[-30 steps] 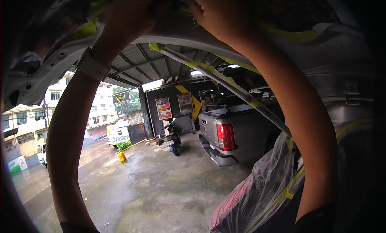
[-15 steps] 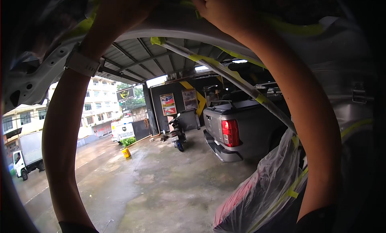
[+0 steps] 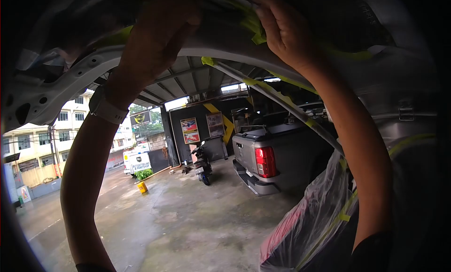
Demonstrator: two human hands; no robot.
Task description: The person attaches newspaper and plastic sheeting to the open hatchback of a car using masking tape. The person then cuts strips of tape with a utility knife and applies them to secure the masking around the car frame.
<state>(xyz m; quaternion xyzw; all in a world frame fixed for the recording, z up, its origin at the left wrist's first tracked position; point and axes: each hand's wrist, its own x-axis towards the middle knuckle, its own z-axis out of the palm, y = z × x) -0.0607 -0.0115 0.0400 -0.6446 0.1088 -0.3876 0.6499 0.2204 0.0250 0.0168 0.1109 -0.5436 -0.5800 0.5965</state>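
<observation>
Both hands are raised to the underside of the overhead silver panel (image 3: 221,52). The left hand (image 3: 162,39) overlaps the panel's lower edge (a watch band (image 3: 112,113) circles this wrist). Its fingertips are in shadow; whether they grip anything cannot be told. The right hand (image 3: 284,34) has its thumb and fingers drawn together beside the yellow-green tape (image 3: 252,25); a pinch on it cannot be confirmed.

The tape lies above the panel's lower edge, between the 2 hands, with 1 ragged end pointing down. The step in hand appears to be work on this tape. Steady the panel with 1 hand, guide the tape with the other, and handle short lengths along the edge. Avoid sharp pulls, which could tear or crease it.

Beyond, keep both elbows off the taped strut (image 3: 277,96) and the plastic sheet (image 3: 314,220) at its lower end. The pickup truck (image 3: 246,152) stands farther back, well apart from the work.
</observation>
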